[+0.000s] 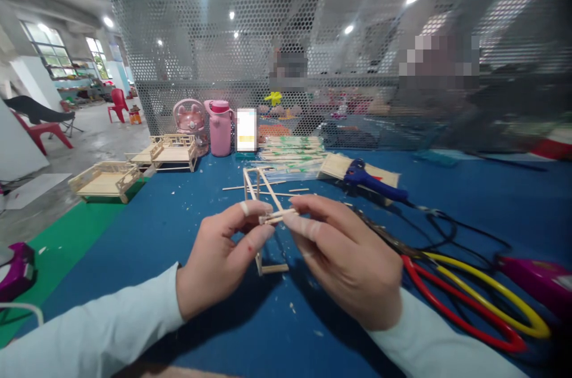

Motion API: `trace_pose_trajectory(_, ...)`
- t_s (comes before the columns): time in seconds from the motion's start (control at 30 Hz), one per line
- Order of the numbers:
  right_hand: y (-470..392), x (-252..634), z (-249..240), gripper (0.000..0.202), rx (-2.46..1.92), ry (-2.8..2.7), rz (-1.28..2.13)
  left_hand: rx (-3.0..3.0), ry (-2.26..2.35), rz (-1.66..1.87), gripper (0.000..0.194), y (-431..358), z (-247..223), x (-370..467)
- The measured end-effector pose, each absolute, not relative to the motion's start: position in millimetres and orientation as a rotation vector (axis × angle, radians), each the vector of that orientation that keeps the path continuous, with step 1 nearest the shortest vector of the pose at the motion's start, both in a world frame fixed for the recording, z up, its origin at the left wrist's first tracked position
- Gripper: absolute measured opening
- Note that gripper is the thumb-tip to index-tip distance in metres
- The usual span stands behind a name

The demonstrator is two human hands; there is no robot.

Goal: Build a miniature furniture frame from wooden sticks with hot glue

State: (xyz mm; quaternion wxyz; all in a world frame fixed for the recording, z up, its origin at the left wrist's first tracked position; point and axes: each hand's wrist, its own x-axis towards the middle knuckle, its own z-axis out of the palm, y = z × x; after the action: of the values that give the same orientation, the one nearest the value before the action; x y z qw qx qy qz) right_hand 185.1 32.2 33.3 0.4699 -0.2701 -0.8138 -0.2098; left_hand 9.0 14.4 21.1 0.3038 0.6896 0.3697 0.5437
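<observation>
A small frame of thin wooden sticks (272,189) is held tilted over the blue table, its far end pointing away from me and a short crosspiece low at its near side. My left hand (230,247) pinches the near corner of the frame between thumb and forefinger. Close to its right, my right hand (346,253) has its fingertips closed on the same near end, where short sticks meet. Pale tape wraps a finger on each hand. The fingers partly cover the joint between them.
Glue gun (375,184) on a wooden piece, back right; red-and-yellow-handled scissors (473,294) at right, beside black cable. Bundled sticks (290,154), a pink bottle (220,130) and a lit phone (246,129) stand behind. Small wooden furniture (107,180) sits left. People are beyond the mesh screen (214,38).
</observation>
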Motion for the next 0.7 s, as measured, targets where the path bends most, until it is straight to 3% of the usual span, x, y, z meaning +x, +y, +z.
trace_pose_trajectory(0.33,30.1,178.6,37.9,0.020,-0.650,-1.936,-0.392,1.796,0.947,1.492,0.014,15.3,21.1,11.6)
trace_pose_trajectory(0.57,34.6,175.7,31.5,0.034,-0.761,-1.718,0.323,1.824,0.977,1.477,0.012,13.1,22.3,10.8)
trace_pose_trajectory(0.7,32.0,177.6,38.2,0.019,-0.765,-1.687,0.492,1.845,0.994,1.480,0.011,13.4,22.5,11.3)
